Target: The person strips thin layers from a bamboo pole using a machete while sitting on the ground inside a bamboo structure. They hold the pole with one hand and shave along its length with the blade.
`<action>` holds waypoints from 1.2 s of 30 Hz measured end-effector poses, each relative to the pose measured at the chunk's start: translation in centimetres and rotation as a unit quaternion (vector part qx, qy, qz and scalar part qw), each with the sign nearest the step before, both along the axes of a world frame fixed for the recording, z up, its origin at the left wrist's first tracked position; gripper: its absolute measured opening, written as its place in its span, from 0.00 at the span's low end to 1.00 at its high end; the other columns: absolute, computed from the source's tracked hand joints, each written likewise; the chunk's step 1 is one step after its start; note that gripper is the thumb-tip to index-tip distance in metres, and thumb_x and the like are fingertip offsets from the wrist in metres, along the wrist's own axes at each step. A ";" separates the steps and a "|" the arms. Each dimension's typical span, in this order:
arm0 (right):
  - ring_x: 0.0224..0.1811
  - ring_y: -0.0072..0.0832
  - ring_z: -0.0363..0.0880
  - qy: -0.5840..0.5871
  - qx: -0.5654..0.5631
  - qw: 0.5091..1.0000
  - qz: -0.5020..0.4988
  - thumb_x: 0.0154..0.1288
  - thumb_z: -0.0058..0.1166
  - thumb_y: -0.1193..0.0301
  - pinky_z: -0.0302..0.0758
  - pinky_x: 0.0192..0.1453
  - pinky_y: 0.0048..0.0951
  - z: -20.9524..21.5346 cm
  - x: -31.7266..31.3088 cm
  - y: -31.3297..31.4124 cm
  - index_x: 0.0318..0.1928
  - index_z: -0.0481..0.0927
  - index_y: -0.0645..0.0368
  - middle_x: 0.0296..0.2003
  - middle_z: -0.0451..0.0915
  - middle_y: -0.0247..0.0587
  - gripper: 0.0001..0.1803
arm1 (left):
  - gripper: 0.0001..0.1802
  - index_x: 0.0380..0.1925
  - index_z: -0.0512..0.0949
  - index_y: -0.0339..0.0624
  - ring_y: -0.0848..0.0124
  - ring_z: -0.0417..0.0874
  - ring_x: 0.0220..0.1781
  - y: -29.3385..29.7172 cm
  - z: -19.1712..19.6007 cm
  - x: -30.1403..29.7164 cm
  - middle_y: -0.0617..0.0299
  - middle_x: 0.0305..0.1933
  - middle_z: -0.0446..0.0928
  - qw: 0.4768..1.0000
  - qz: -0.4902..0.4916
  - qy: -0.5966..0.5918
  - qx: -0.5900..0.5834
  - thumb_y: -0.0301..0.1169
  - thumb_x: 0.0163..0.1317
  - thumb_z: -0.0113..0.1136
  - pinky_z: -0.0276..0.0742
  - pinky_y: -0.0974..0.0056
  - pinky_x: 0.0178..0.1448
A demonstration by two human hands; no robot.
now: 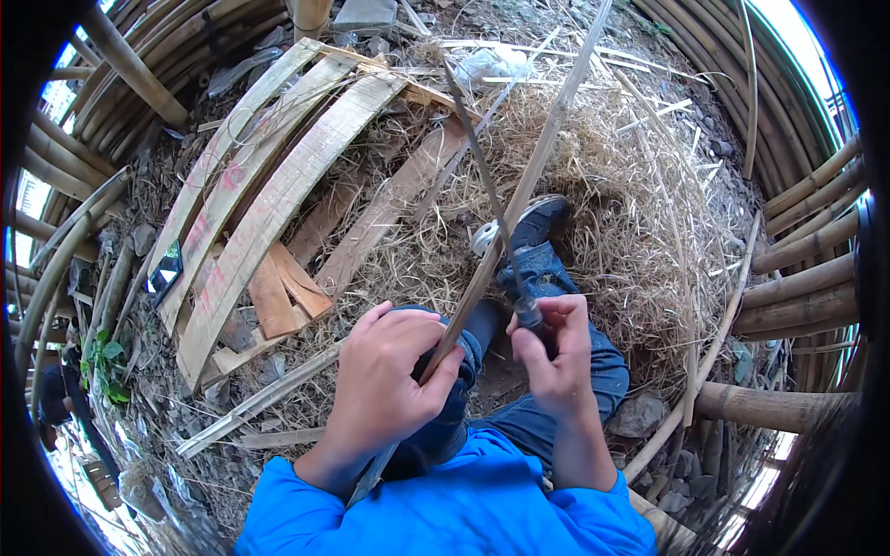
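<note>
I'm seeing the left hand (385, 375) clamping a long bamboo strip (519, 199), which is running diagonally up and away over the straw pile (630, 213). The right hand (556, 357) is gripping the handle of a long knife (487, 185), its blade lying against the strip. Hands are sitting close together above the jeans-clad knees, with wooden planks (269, 204) lying to the left.

a long, thin, pale bamboo strip (519, 199) runs diagonally from beside the lap up to the upper right over the straw, gripped near its lower part. a long knife (487, 181) with a narrow dark blade crosses it, edge against the strip, handle gripped low.
</note>
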State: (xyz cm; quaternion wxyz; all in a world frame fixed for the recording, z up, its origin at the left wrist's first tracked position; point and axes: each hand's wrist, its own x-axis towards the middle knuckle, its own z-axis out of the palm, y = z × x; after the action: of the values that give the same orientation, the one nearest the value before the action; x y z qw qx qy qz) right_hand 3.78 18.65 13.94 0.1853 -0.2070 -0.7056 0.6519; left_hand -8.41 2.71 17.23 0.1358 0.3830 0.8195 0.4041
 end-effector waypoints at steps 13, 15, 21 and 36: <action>0.20 0.11 0.69 -0.053 0.091 0.994 -0.022 0.71 0.49 0.73 0.66 0.20 0.14 7.0 -2.5 8.1 0.50 0.70 0.63 0.30 0.80 0.42 0.11 | 0.07 0.31 0.82 0.43 0.62 0.82 0.50 -0.1 0.3 1.0 0.58 0.37 0.83 0.999 -0.009 0.032 -0.012 0.32 0.53 0.64 0.65 0.49 0.64; 0.19 0.11 0.68 -0.106 0.056 0.993 0.004 0.72 0.48 0.72 0.65 0.18 0.14 8.3 -3.1 8.5 0.48 0.69 0.62 0.29 0.79 0.41 0.08 | 0.07 0.31 0.82 0.43 0.62 0.81 0.51 -0.2 0.5 1.2 0.59 0.37 0.83 0.999 0.003 0.036 -0.017 0.32 0.53 0.63 0.65 0.48 0.64; 0.18 0.12 0.70 -0.150 0.052 0.987 0.026 0.72 0.48 0.71 0.67 0.17 0.15 9.5 -2.6 9.1 0.49 0.70 0.62 0.27 0.78 0.40 0.10 | 0.07 0.31 0.81 0.42 0.61 0.81 0.51 -0.2 0.6 1.5 0.59 0.35 0.82 0.998 0.009 0.054 -0.028 0.30 0.52 0.64 0.63 0.45 0.65; 0.18 0.13 0.70 -0.151 0.089 0.985 0.007 0.71 0.50 0.72 0.67 0.17 0.15 9.3 -2.9 8.3 0.48 0.72 0.63 0.27 0.79 0.41 0.09 | 0.08 0.31 0.80 0.43 0.61 0.81 0.51 0.1 0.5 1.3 0.61 0.35 0.81 0.998 -0.005 0.055 -0.038 0.29 0.49 0.66 0.63 0.43 0.65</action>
State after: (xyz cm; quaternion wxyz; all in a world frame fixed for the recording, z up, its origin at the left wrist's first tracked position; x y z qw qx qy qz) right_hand 0.86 26.92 23.23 0.0895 -0.2810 -0.7818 0.5493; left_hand -7.10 2.85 17.69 0.1068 0.4033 0.8385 0.3505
